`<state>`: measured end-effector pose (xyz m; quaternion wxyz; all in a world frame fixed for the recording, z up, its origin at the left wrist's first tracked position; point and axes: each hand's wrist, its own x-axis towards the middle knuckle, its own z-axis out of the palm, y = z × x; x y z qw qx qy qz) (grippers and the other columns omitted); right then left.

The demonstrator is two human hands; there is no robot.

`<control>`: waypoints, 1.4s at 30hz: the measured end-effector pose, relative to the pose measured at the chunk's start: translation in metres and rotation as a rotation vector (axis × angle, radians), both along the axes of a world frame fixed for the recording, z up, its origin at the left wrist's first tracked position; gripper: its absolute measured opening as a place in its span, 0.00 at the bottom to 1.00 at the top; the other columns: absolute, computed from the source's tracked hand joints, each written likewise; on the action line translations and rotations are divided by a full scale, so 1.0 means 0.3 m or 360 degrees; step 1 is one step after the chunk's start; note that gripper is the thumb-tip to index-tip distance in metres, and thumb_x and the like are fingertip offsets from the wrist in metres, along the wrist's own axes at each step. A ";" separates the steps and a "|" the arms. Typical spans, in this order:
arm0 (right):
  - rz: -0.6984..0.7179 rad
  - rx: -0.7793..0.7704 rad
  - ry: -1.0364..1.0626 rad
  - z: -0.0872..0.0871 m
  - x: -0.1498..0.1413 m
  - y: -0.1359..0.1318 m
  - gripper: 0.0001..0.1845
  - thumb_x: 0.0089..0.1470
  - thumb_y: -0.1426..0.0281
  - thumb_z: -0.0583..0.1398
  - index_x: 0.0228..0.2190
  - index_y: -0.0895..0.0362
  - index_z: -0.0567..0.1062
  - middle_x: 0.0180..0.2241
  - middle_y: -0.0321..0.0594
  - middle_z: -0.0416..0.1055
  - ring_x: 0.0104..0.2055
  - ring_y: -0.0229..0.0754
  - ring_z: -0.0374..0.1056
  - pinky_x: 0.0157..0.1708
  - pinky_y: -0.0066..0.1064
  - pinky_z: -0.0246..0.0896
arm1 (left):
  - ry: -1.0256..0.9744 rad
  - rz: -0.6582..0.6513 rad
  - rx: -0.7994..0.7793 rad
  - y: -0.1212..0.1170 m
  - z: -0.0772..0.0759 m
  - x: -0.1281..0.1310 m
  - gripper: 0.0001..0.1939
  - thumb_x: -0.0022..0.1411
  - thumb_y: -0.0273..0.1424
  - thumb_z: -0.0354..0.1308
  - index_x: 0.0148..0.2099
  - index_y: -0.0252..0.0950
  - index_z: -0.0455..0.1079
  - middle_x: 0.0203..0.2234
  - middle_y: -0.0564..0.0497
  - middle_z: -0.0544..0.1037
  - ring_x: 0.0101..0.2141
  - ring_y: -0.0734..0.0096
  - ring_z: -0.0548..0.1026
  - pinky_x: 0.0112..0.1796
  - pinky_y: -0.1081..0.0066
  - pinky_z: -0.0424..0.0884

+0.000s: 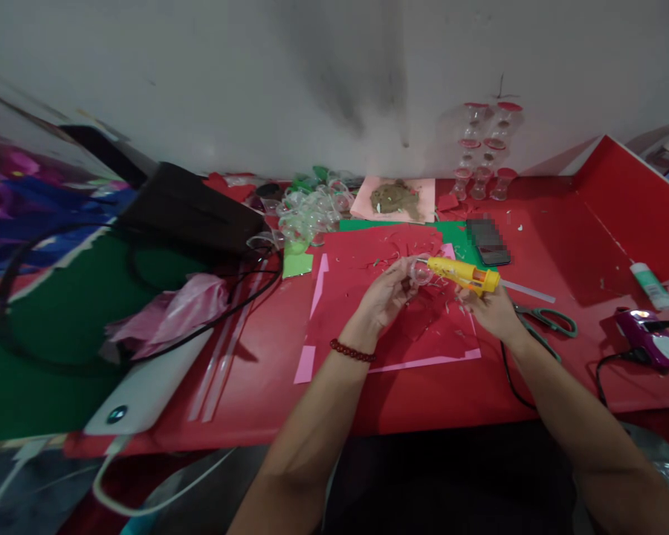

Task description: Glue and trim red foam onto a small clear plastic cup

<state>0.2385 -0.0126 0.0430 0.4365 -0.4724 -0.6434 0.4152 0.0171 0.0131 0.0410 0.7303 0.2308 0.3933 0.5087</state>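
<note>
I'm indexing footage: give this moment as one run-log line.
left hand: clear plastic piece; right hand: yellow glue gun; nozzle: at piece; below: red sheet

Glue gun [460,273]: smooth plastic. Cup [422,273] at its nine o'clock: clear, glossy plastic. Red sheet [395,331] at eight: matt paper.

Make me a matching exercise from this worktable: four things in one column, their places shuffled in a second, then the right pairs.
Things
1. Yellow plastic glue gun
2. Clear rounded plastic piece
3. Black rectangular phone
4. Brown crumbly heap

Places
A. On the pale pink paper sheet
B. In the left hand
C. In the right hand
D. Overlapping the green flat sheet

Right pairs: 1-C, 2-B, 3-D, 4-A
</note>
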 end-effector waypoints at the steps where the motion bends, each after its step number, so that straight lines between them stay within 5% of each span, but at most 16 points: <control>1: -0.0009 -0.0001 0.0006 0.002 0.000 0.000 0.33 0.50 0.34 0.63 0.27 0.53 0.73 0.20 0.35 0.65 0.27 0.44 0.68 0.30 0.37 0.68 | 0.0003 0.0002 -0.0005 0.000 0.000 0.000 0.13 0.62 0.36 0.71 0.46 0.36 0.82 0.31 0.49 0.83 0.30 0.74 0.78 0.31 0.75 0.69; 14: -0.0039 -0.0035 -0.0044 0.028 -0.008 -0.001 0.39 0.46 0.28 0.60 0.24 0.52 0.69 0.17 0.32 0.60 0.19 0.36 0.55 0.21 0.31 0.58 | -0.0008 0.0028 -0.0064 -0.007 0.018 0.006 0.11 0.61 0.35 0.72 0.44 0.36 0.80 0.30 0.51 0.82 0.28 0.77 0.76 0.31 0.77 0.70; 42: -0.0096 -0.0046 0.0011 0.017 -0.004 0.005 0.37 0.48 0.31 0.62 0.27 0.52 0.68 0.17 0.30 0.59 0.20 0.35 0.54 0.20 0.30 0.53 | -0.0039 0.0030 -0.0129 0.004 0.024 0.000 0.13 0.71 0.36 0.59 0.40 0.34 0.81 0.25 0.48 0.79 0.25 0.74 0.74 0.27 0.77 0.69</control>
